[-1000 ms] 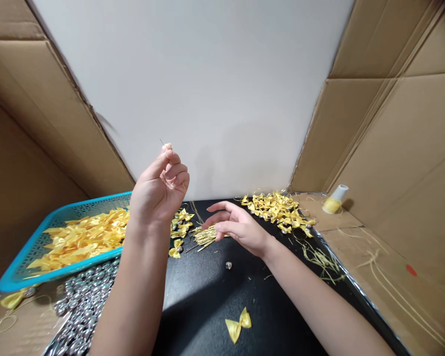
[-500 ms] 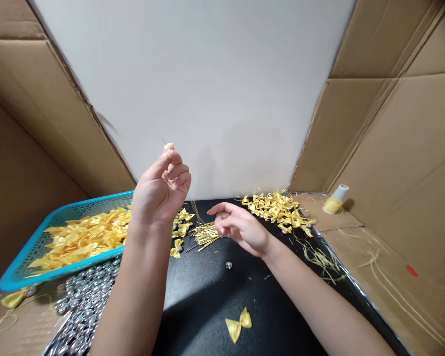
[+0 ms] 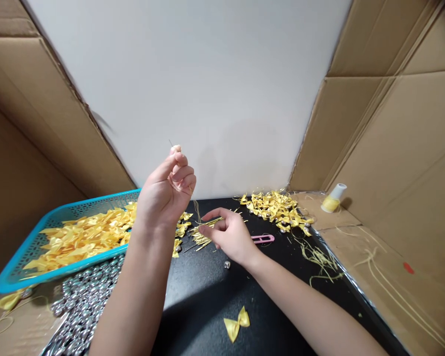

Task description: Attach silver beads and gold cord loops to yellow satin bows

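My left hand [image 3: 170, 185] is raised in front of the white wall, its thumb and fingertips closed on a thin needle [image 3: 171, 143] that points upward. Fine thread [image 3: 197, 210] hangs below it, close to the fingertips of my right hand [image 3: 230, 232]. That hand is held over a bunch of gold wire ties [image 3: 201, 240], with thumb and index finger curved and a gap between them. A yellow ribbon bow [image 3: 237, 324] lies on the black table in front, and a small silver bead [image 3: 227, 265] rests under my right wrist.
A blue basket [image 3: 25, 247] of yellow bows stands at left, beside a heap of silver beads [image 3: 85, 301]. Finished-looking beaded bows [image 3: 276, 210] lie at the back right. A pink-handled tool [image 3: 263, 239], thread scraps [image 3: 321, 257] and a thread spool [image 3: 333, 199] are at right. Cardboard walls flank the table.
My right hand has shifted left and slightly down toward the thread, uncovering the pink tool. The left hand has moved slightly right in view, still gripping the needle.
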Motion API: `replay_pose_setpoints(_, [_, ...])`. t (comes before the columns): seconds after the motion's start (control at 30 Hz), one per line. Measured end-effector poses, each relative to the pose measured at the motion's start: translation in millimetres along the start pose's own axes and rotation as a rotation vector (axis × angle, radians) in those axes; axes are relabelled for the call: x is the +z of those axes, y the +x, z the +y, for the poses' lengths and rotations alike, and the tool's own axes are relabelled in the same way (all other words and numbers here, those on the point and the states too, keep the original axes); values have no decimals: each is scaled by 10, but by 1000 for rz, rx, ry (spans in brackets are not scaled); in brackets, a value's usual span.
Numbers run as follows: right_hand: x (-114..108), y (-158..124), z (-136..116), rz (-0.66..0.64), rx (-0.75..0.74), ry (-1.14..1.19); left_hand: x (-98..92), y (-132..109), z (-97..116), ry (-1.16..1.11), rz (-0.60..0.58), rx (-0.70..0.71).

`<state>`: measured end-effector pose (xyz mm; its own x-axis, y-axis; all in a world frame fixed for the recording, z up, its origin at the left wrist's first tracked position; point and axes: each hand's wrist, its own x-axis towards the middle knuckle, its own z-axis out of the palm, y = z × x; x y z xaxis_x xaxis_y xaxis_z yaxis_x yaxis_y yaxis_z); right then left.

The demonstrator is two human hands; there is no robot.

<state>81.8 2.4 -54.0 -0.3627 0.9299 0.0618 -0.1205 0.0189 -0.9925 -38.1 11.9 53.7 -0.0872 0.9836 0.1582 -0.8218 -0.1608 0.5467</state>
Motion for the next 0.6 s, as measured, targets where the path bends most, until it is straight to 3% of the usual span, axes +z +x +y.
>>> replay_pose_setpoints(0.33, [86, -14, 31, 128, -118, -63, 57, -25, -64, -2, 26, 4])
replay_pose_setpoints(0.6, [63, -2, 35, 94, -207, -102, 32, 5, 24, -9, 59, 48])
